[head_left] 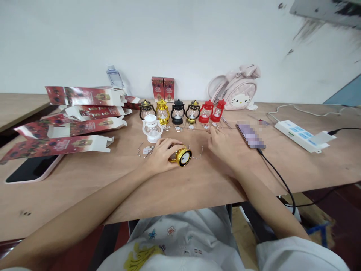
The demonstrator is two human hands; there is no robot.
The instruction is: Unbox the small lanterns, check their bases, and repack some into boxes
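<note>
My left hand is closed round a small gold lantern, which is tipped over so its round base faces me. Farther right, my right hand reaches forward with its fingers drawn together at the tabletop, beside small white pieces in front of a red lantern. Whatever its fingertips grip is too small to make out. A white lantern stands upright beyond my left hand. Bent wire handles lie between my hands, and a white piece rests left of my left hand.
Several lanterns, including a black one, stand in a row at the back. Opened red cartons pile up at left near a phone. A second phone, a power strip and a pink bag occupy the right.
</note>
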